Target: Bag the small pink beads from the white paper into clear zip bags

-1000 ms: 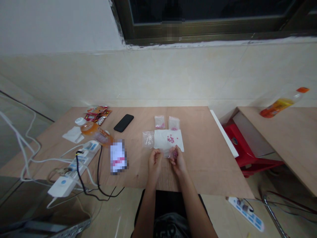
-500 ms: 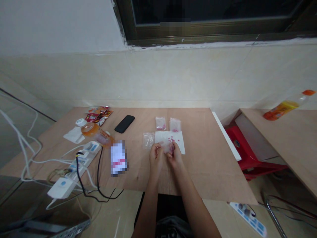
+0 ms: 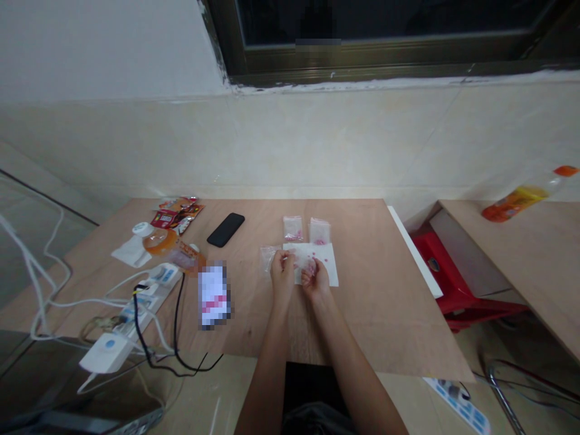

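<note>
A small clear plastic bag [image 3: 310, 264] with pink bits showing in it is between my two hands above a sheet of white paper [image 3: 333, 272]. My left hand [image 3: 281, 269] is closed, its fingertips pinching the bag's left side. On the other side, my right hand [image 3: 318, 283] has its fingers curled round the bag's lower part; the exact grip is small and blurred. Loose pink pieces [image 3: 325, 260] lie on the paper. Beside my left fingers lies a flat clear bag pile [image 3: 266, 258]. Two little packets, one at left [image 3: 292, 228] and one at right [image 3: 319, 231], rest behind the paper with pink inside.
To the left are a black phone [image 3: 226, 229], a lit phone [image 3: 214, 296], an orange drink bottle [image 3: 170, 246], snack wrappers [image 3: 176, 212] and a power strip [image 3: 131, 317] with trailing cables. A red stool [image 3: 435, 263] stands between this table and another holding a bottle [image 3: 521, 199].
My left hand has shifted slightly up and left, and the gap between my hands has widened. More of the bag and paper shows between them. The whole view has shifted a little.
</note>
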`<move>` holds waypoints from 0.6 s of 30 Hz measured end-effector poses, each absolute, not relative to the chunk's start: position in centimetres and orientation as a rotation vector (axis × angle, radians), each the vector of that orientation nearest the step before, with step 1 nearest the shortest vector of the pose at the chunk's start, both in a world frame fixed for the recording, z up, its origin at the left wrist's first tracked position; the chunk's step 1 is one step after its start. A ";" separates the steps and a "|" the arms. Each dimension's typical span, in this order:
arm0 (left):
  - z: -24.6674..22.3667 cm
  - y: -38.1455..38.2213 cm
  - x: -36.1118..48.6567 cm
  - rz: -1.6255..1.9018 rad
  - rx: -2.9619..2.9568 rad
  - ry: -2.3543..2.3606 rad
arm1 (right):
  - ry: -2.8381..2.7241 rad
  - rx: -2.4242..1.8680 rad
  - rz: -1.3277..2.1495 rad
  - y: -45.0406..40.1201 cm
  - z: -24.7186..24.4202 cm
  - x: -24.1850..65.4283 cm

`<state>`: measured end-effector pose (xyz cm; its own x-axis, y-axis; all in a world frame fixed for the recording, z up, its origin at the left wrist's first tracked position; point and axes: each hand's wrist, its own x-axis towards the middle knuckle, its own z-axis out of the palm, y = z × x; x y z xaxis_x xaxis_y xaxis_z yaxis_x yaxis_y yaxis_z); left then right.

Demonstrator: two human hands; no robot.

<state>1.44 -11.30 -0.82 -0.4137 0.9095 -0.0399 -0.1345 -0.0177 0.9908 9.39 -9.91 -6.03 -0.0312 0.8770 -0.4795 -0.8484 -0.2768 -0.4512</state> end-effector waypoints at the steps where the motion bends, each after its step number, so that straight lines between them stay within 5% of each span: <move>1: -0.9 -11.1 1.5 1.571 0.851 1.416 | 0.001 -0.813 1.668 -9.8 -6.2 9.3; 18: 0.3 -12.2 3.1 1.536 1.056 1.575 | 0.144 -0.848 1.568 -9.4 -7.9 8.0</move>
